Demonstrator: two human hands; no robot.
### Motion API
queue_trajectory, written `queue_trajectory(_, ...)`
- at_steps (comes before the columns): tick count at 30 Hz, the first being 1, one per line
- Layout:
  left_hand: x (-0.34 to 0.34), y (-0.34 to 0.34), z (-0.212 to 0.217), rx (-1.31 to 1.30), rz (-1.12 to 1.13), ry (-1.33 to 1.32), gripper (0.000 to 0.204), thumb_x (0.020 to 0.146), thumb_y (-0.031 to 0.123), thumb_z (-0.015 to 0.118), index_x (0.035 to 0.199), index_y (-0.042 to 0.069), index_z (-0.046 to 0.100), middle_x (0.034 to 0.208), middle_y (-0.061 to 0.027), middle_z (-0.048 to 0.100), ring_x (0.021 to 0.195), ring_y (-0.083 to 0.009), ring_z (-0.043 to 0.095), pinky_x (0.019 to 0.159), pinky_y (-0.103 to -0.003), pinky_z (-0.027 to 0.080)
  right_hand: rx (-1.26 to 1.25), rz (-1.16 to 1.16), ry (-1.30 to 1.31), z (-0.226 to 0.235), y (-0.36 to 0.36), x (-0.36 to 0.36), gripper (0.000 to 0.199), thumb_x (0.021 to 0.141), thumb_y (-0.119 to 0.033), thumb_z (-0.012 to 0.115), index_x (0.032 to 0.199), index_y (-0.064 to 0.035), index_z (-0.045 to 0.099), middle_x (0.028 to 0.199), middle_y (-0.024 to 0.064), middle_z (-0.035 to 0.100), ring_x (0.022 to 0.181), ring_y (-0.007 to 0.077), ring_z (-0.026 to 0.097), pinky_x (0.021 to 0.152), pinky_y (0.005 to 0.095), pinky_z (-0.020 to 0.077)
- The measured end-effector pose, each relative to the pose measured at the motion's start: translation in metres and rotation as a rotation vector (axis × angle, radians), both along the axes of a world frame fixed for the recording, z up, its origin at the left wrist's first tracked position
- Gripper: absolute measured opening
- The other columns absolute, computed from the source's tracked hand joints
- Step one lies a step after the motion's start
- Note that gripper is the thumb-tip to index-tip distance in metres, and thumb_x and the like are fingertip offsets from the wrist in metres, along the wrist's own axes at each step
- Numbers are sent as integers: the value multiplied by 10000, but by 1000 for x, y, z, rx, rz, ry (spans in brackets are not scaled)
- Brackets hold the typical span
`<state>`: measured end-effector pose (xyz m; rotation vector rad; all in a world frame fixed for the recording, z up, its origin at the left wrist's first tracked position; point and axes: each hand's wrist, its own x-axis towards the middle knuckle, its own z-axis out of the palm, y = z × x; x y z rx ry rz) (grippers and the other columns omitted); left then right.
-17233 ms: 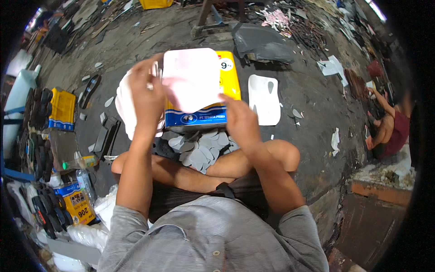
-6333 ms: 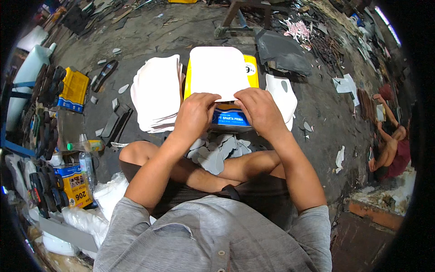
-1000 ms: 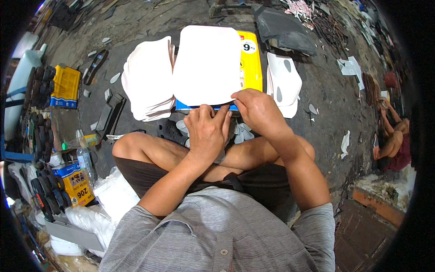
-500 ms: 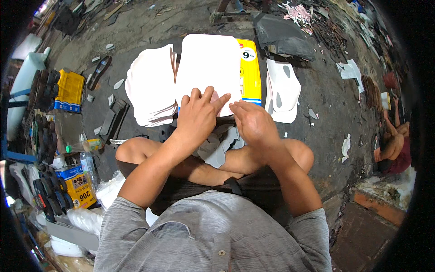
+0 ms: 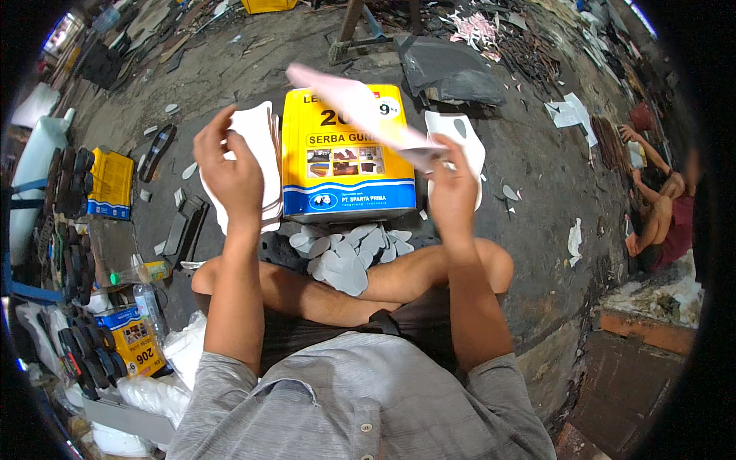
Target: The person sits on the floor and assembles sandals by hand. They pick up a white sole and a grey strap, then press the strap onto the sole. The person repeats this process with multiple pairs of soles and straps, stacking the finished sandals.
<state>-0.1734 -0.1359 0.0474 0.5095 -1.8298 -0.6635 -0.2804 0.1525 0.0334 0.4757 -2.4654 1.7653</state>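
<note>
Pinched in my right hand (image 5: 454, 188) is the lower right corner of a thin white-pink sheet (image 5: 349, 100), tilted in the air over a yellow tin (image 5: 307, 188) and blurred by motion. My left hand (image 5: 234, 165) is over a stack of white sheets (image 5: 259, 126) left of the tin, fingers apart, nothing visible in it; whether it touches the stack I cannot tell. Right of the tin, partly behind my right hand, lie white cut sheets (image 5: 474, 161) with grey oval patches. Several grey oval pieces (image 5: 345, 261) are heaped between the tin and my crossed legs.
A dark sheet-like slab (image 5: 448, 73) lies beyond the tin to the right. At left are a black sole (image 5: 159, 143), another yellow tin (image 5: 110, 180), a rack of dark soles (image 5: 73, 230) and plastic bottles (image 5: 146, 295). Another person (image 5: 663, 207) sits at far right.
The sheet that lay flat on the tin is now lifted and tilted in my right hand, baring the tin's top. My left hand has left it and moved left to the white stack.
</note>
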Motion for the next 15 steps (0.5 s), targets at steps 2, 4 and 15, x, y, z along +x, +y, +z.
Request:
queue_trajectory(2, 9, -29, -21, 73, 71, -225, 296, 895, 29, 653, 1178, 39, 736, 1146, -192, 709, 990, -330, 676, 869, -408, 537, -462, -106, -234, -14, 14, -26, 326, 1005, 32, 508, 1311, -12, 612, 1171, 143, 668, 954, 213, 699, 866, 363, 643)
queue_trajectory(4, 15, -51, -52, 104, 71, -510, 297, 880, 109, 722, 1164, 24, 745, 1042, -216, 730, 984, -364, 692, 892, -431, 539, -594, -208, -307, -35, 33, -50, 237, 999, 28, 544, 1233, 63, 555, 1138, 169, 643, 925, 245, 699, 845, 371, 647)
queue_trajectory(15, 13, -49, -117, 478, -56, -1038, 437, 907, 281, 597, 1210, -7, 726, 1130, -317, 708, 1072, -455, 694, 965, -489, 538, -158, -502, -253, -86, 5, -36, 389, 981, -58, 614, 1351, 41, 551, 1258, 201, 618, 1193, 265, 599, 1042, 369, 461)
